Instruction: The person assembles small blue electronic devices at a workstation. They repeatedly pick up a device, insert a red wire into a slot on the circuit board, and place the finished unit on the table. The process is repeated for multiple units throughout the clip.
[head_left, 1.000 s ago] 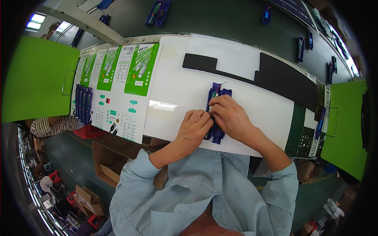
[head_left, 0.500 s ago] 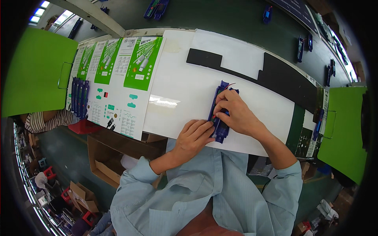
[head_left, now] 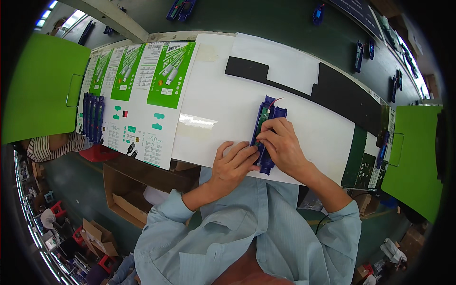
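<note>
A blue plastic casing (head_left: 280, 113), in two long halves side by side, lies upright in the picture on the white work surface. Its left half holds a narrow green circuit board (head_left: 263, 118), and a thin red wire (head_left: 275, 100) sticks out at the far end. My left hand (head_left: 232, 165) grips the near left side of the casing, its fingertips over the rim. Over the middle, my right hand (head_left: 285, 146) has thumb and fingers pinched together at the board. Whatever sits between those fingertips is hidden.
Several blue casings (head_left: 93, 118) stand in a row on the printed green-and-white sheet (head_left: 161, 109) at left. A black flat cutout (head_left: 349, 97) lies beyond my hands. Green panels (head_left: 45, 90) flank the table. More casings lie on the dark belt (head_left: 266, 21) at the far side.
My right hand has drawn slightly toward me along the casing, uncovering more of the board's far part. The left hand stays put. Casings on the belt have shifted slightly left.
</note>
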`<state>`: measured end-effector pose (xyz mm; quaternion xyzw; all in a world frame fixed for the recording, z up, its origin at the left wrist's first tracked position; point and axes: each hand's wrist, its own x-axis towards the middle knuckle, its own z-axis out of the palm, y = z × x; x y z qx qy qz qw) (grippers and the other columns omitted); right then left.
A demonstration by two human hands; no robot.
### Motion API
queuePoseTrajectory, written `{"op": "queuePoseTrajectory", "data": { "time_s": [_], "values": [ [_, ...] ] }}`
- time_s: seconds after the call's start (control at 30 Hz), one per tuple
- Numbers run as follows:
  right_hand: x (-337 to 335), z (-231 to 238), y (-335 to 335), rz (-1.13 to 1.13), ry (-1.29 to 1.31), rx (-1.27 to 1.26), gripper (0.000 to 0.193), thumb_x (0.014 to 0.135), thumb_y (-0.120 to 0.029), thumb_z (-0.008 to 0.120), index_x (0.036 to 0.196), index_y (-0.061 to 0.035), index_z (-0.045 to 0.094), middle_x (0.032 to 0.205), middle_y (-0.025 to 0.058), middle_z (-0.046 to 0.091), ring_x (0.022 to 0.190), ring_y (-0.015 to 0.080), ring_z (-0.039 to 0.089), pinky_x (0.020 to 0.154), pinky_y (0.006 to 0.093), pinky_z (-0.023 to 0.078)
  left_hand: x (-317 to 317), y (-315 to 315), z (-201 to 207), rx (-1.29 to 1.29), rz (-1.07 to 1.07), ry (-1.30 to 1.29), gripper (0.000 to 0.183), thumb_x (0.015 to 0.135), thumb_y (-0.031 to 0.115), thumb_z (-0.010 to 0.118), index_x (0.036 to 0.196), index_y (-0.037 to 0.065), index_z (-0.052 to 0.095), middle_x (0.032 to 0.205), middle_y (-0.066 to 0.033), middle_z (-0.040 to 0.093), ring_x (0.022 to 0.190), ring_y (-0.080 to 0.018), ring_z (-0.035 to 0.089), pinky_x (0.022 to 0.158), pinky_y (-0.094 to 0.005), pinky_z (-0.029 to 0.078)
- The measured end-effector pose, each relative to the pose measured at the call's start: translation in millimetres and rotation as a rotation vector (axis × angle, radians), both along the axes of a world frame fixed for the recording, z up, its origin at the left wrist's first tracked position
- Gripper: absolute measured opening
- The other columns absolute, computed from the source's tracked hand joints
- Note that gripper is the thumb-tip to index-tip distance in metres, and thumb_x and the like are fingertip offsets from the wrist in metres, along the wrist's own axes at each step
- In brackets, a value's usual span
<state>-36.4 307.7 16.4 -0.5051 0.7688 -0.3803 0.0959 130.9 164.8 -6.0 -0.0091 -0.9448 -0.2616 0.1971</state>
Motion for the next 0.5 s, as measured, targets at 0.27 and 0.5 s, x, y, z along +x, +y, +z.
{"op": "queuePoseTrajectory", "data": {
  "time_s": [0.27,0.5],
  "values": [
    [-2.3,13.8,10.0,-0.079,0.103,0.003,0.033,0.086,-0.009,0.081,0.118,-0.0062,0.073,0.117,0.0119,0.062,0.111,0.0313,0.061,0.096,0.0440,0.049,-3.4,-7.6,14.6,-0.065,-0.093,-0.044,0.041,0.083,0.031,0.082,0.114,0.006,0.074,0.145,-0.0101,0.065,0.124,-0.0262,0.063,0.106,-0.0440,0.047],
    [31.1,19.0,42.8,-0.190,-0.175,0.315,0.089,0.088,-0.036,0.087,0.157,-0.0036,0.042,0.122,0.0207,0.056,0.090,0.0403,0.068,0.075,0.0480,0.058,-14.4,-13.6,35.7,-0.220,-0.251,-0.151,0.039,0.086,0.025,0.080,0.113,-0.002,0.071,0.145,-0.0180,0.062,0.120,-0.0320,0.064,0.100,-0.0424,0.052]
  ]
}}
